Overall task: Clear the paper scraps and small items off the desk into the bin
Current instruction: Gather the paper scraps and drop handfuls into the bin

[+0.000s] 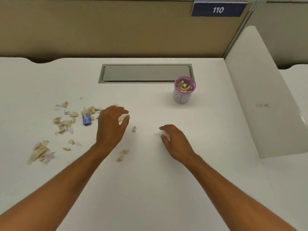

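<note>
Our left hand [111,124] fingers [124,121] pinch a paper scrap [123,117]; bin [184,90] lies up-right of them, nearer our empty, loosely open right hand [176,140]; other scraps [65,122] lie left on the bench [150,180].

Matt desk [150,164], seemingly crumpled paper scraps [64,124]

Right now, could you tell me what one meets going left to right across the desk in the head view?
Large crumpled scrap pile → blue wrapper → left hand → right hand → pink-rimmed bin → white side partition.
</note>
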Available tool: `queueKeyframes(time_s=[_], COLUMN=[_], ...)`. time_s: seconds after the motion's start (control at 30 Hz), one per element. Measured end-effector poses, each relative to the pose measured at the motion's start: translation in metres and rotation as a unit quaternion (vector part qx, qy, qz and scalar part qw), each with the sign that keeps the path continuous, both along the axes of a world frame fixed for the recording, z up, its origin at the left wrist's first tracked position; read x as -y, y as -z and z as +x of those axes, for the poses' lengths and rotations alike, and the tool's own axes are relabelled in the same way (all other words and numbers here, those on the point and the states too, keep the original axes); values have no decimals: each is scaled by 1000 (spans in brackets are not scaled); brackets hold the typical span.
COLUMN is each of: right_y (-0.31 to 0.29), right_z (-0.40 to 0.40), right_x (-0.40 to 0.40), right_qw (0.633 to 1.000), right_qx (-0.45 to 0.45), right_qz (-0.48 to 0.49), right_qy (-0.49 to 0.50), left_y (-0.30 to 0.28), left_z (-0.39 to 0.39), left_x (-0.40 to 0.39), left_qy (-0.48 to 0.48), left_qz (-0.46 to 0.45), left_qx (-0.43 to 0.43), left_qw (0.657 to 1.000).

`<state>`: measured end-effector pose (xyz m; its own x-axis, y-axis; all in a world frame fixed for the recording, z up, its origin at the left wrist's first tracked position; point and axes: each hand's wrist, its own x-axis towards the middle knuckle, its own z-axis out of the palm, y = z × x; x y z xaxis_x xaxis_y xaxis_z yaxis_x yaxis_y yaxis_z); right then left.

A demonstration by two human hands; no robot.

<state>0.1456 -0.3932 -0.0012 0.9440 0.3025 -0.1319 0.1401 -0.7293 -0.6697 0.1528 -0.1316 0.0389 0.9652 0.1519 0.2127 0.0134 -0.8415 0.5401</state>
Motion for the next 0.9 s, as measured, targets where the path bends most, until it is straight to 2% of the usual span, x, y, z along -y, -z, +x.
queueKeyframes(time_s=[0.07, 0.13, 0.23, 0.33, 0.47, 0.6, 0.67, 0.73, 0.83, 0.9], right_y=[4, 10, 21, 31, 37, 26, 15, 5, 1, 7], right_z=[-3, -5, -13, -36, -71, -64, -43, -18, 11, 14], right_x=[-26, -57, -102, -148, -187, -213, -225, -237, -249, -253], right_qw=[999, 996, 992, 991, 985, 990, 991, 990, 982, 975], right_qx=[-3, 10, 19, 32, 38, 49, 73, 84, 55, 38], right_qz=[-20, -55, -90, -106, -104, -49, -43, -56, -123, -163], right_qy=[-33, -70, -83, -80, -130, -119, -105, -103, -129, -148], left_y=[27, 48, 69, 77, 76, 69, 65, 66, 74, 83], left_z=[-36, -70, -108, -133, -142, -134, -126, -119, -118, -122], left_x=[-30, -58, -84, -98, -95, -125, -154, -189, -235, -251], left_qy=[-45, -107, -143, -99, -1, 20, -3, -58, -161, -165], left_qz=[89, 135, 152, 137, 86, -13, 18, 73, 119, 107], left_qx=[-26, -95, -189, -227, -189, -50, 17, 28, -87, -174], left_qw=[995, 980, 960, 959, 978, 998, 1000, 995, 976, 965])
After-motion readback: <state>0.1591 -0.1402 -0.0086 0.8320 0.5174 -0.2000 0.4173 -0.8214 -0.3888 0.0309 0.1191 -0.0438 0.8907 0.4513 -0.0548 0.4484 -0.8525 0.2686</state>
